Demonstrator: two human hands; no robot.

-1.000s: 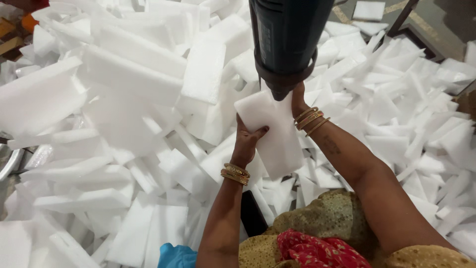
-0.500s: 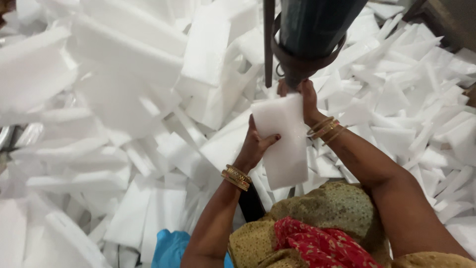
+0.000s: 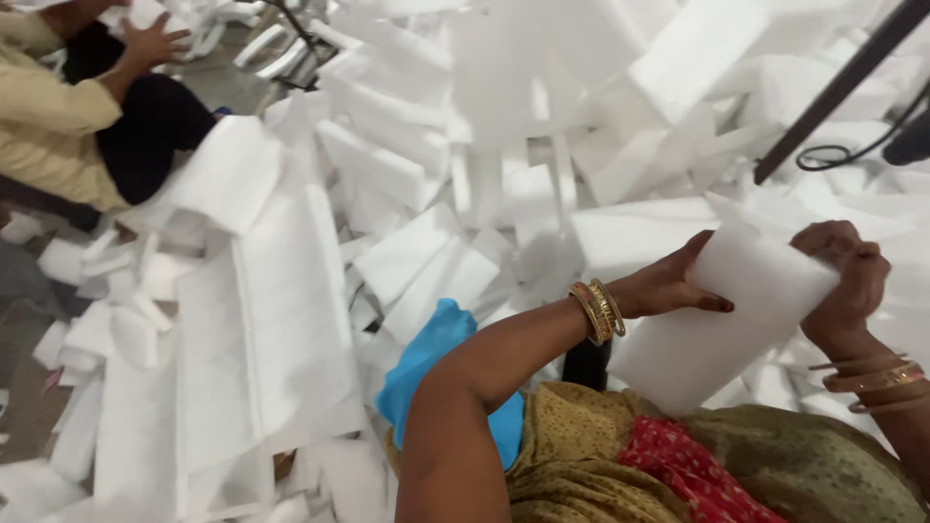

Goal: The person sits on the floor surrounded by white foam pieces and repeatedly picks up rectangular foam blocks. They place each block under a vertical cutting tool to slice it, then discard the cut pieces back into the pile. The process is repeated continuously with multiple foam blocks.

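- A co-worker's hand (image 3: 150, 41) is raised, spread, at far left.
- Loose white foam strips (image 3: 291, 281) lie heaped.
- The left hand (image 3: 678, 286) clasps the flat white rectangular foam sheet (image 3: 722, 324) over the lap.
- The right hand (image 3: 848, 276) curls over its upper edge.

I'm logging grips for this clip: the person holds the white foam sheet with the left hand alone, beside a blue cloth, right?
Not quite. The head view shows both hands on the white foam sheet: the left hand grips its left edge and the right hand its right corner. The blue cloth is indeed beside it.
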